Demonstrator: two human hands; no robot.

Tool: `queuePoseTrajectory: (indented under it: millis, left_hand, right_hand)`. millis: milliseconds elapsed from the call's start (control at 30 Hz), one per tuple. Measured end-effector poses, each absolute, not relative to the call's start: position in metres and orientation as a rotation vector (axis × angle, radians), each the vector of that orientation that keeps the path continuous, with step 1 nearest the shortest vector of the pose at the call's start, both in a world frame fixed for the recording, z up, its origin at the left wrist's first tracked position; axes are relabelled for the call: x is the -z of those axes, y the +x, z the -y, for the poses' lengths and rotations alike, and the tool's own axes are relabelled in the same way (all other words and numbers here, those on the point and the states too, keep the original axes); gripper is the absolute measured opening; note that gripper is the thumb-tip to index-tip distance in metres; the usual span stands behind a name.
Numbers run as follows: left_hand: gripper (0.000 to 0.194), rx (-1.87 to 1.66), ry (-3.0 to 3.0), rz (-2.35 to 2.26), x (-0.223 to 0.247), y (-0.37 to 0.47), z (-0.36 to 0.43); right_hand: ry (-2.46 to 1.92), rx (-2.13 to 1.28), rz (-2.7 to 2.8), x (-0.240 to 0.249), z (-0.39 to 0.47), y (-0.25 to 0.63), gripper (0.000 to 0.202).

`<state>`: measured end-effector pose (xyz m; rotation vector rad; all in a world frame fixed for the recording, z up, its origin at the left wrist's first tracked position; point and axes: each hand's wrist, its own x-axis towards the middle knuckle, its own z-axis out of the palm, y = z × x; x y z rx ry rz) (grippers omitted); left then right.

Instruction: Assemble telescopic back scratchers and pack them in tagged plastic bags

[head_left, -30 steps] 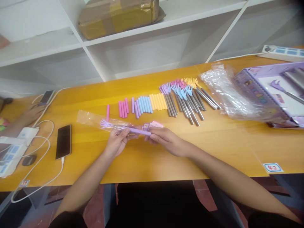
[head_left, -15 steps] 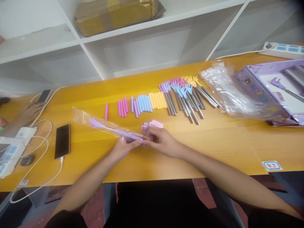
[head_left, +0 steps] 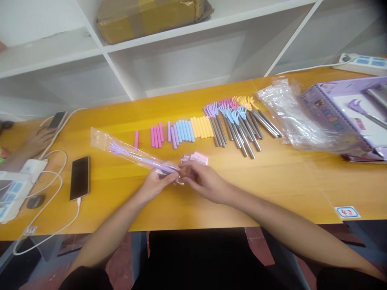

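A purple back scratcher (head_left: pixel 151 162) with a claw-shaped head and metal shaft lies inside a clear plastic bag (head_left: pixel 101 139). My left hand (head_left: pixel 155 183) is closed around its purple handle through the bag, thumb on top. At the bag's near end, my right hand (head_left: pixel 204 179) has its fingers curled, with the fingertips at the plastic edge. Exactly what those fingertips pinch is partly hidden. Just beyond the right hand lie small pink printed cards (head_left: pixel 199 158). Loose pink tubes (head_left: pixel 156 136), purple, blue and yellow tubes (head_left: pixel 202 127) form a row behind.
Several back scratchers (head_left: pixel 242 125) with coloured claws lie right of the tubes. Beyond them are a pile of clear bags (head_left: pixel 296 117) and a purple box (head_left: pixel 335 117). A phone (head_left: pixel 80 178), cables and a power strip (head_left: pixel 24 189) occupy the left, near another person's hand (head_left: pixel 39 141).
The bagged back scratcher has shifted slightly left and away from me, its claw end rising. My right fingers have moved a little at the bag's near end, where loose plastic now shows.
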<state>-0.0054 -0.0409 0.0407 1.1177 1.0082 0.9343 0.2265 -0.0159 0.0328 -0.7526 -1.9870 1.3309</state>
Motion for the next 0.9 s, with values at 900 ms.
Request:
queuePoseTrajectory:
  millis: [900]
  left_hand:
    - [0.045,-0.923,0.962,-1.085,-0.038,-0.004,0.04]
  right_hand:
    - [-0.534,-0.581,2.178,-0.039,0.016,0.234,0.011]
